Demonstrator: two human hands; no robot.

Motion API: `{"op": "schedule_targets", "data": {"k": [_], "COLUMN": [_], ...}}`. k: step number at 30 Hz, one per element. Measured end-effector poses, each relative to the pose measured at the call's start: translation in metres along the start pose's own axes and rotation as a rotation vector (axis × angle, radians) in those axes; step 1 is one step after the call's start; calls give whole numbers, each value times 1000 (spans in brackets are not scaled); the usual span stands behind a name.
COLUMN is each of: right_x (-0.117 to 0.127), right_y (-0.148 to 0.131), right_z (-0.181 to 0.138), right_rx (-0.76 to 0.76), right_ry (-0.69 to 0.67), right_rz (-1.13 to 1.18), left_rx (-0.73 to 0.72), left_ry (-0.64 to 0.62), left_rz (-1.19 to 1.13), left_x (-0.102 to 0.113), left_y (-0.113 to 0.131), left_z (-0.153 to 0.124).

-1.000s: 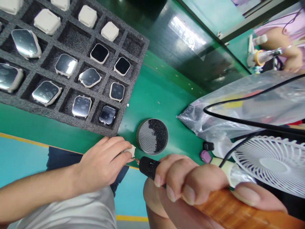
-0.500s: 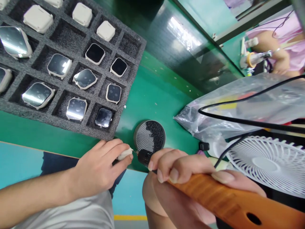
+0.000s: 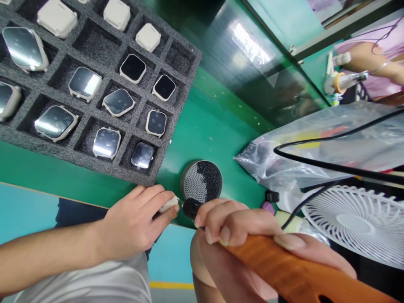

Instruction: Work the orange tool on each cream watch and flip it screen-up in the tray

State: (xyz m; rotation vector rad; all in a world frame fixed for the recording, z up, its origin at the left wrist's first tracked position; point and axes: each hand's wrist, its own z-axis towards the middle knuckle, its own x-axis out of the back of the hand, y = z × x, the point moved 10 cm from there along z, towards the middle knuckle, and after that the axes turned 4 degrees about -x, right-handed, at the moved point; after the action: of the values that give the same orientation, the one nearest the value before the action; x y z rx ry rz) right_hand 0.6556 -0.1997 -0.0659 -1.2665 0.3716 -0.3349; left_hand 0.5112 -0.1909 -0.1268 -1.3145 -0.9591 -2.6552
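Note:
My left hand [image 3: 135,223] pinches a small white watch casing [image 3: 168,205] between thumb and fingers. My right hand [image 3: 240,225] is wrapped around a soldering iron with an orange handle [image 3: 284,269] and a black grip [image 3: 191,209]. The iron's thin tip sits close to the white casing, though it is too small to tell if they touch. Just above both hands lies a grey foam tray [image 3: 148,179] with square pockets, holding several smartwatches with glass faces [image 3: 118,102] and white casings [image 3: 148,37].
A round soldering tip cleaner [image 3: 201,181] stands on the green bench mat [image 3: 214,122]. To the right lie a plastic bag [image 3: 303,151], a black cable [image 3: 334,166] and a white fan [image 3: 353,223]. At top right, a co-worker's arm [image 3: 366,57] holds a tool [image 3: 345,82].
My right hand and the iron have moved up and left, nearer the round cleaner and the casing. The casing has turned slightly in my left hand.

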Motion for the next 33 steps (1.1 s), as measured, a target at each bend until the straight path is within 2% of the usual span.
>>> {"op": "schedule_targets", "data": {"k": [5,9,14,18,23,29,33], "right_x": [-1,-3,-1,11,21,23,24], "right_y": [6,5,20,21,17,17,17], "right_z": [-8,-6,2,10,17,17,19], "right_rx": [-25,14,-149,-156,-65,-61,-37], "right_ry": [-17,-25,-98,-47,64,129,114], "right_rz": [-24,3,-31,-4,81,129,127], "left_rx": [-3,3,13,8,-46,2,-15], "left_ry": [40,37,6,-37,-123,-78,-135], "left_rz": [19,18,35,83,90,149,97], "left_x": [4,3,-3,-6,-12,-9,-13], "left_y": [0,0,-1,0,5,2,4], "left_z": [4,3,-1,-4,-6,-3,-5]}}
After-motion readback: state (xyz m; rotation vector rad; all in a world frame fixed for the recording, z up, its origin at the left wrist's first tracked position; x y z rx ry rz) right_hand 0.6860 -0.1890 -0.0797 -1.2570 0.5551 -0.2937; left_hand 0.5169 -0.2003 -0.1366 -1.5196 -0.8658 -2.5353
